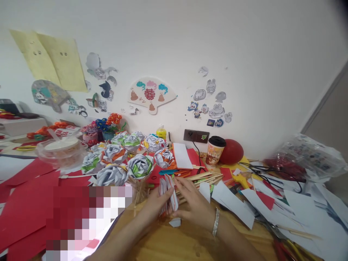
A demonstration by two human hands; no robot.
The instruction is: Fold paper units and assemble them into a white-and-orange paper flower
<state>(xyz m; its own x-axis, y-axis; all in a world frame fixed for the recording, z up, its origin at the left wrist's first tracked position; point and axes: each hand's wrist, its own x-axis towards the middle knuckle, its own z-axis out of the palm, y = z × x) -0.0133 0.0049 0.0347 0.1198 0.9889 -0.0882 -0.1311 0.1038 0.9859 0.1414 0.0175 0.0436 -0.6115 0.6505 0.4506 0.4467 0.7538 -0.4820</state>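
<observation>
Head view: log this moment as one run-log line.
left hand: grip on folded paper piece | right hand: grip on same piece | behind: paper roses, wooden sticks, coffee cup | surface: wooden table

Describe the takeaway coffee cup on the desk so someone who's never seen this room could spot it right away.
Find the black wall socket low on the white wall, right of the paper roses. The coffee cup stands just below it, beside a red ball. It is the only upright cup, orange printed with a black lid.
</observation>
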